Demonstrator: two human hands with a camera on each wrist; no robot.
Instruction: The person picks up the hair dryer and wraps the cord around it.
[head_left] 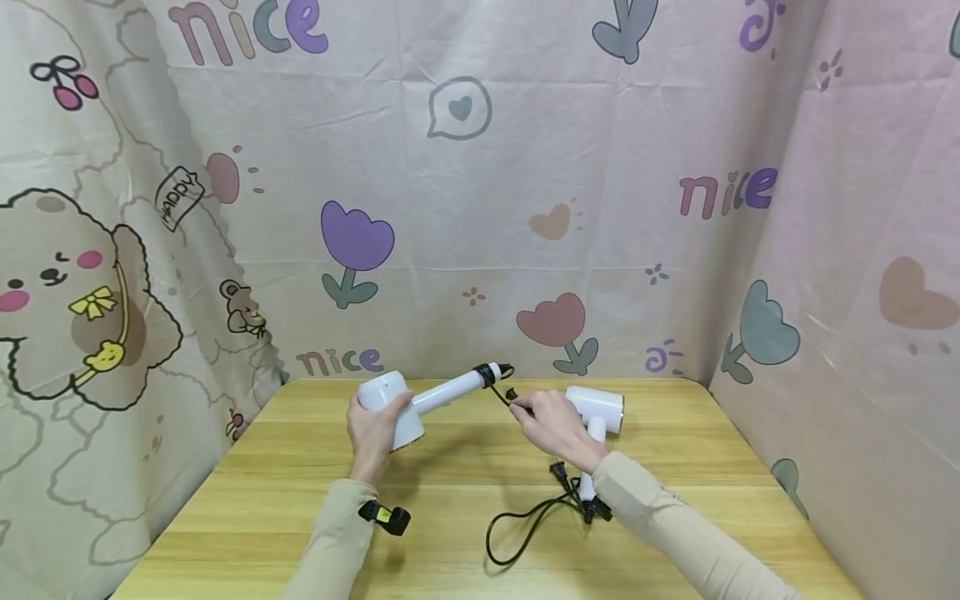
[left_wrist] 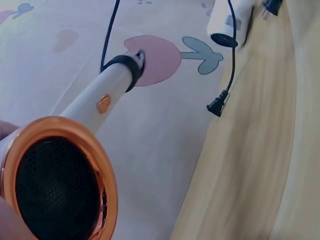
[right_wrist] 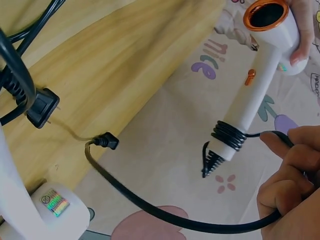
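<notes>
My left hand (head_left: 372,429) grips the head of a white hair dryer (head_left: 450,392), its handle pointing right and up off the table. An orange-copper ring (left_wrist: 107,150) surrounds its dark mesh end in the left wrist view. Black cord (right_wrist: 229,136) is wound in several turns round the handle's end. Between thumb and fingers, my right hand (head_left: 553,425) pinches the loose part of that cord. The cord's free end, with a two-pin plug (right_wrist: 106,141), hangs beyond the right hand.
A second white hair dryer (head_left: 600,408) lies on the wooden table (head_left: 442,517) under the right forearm. Its black cord (head_left: 498,560) loops on the table, with a plug (head_left: 558,472) beside the handle. A printed curtain (head_left: 465,183) hangs behind the table.
</notes>
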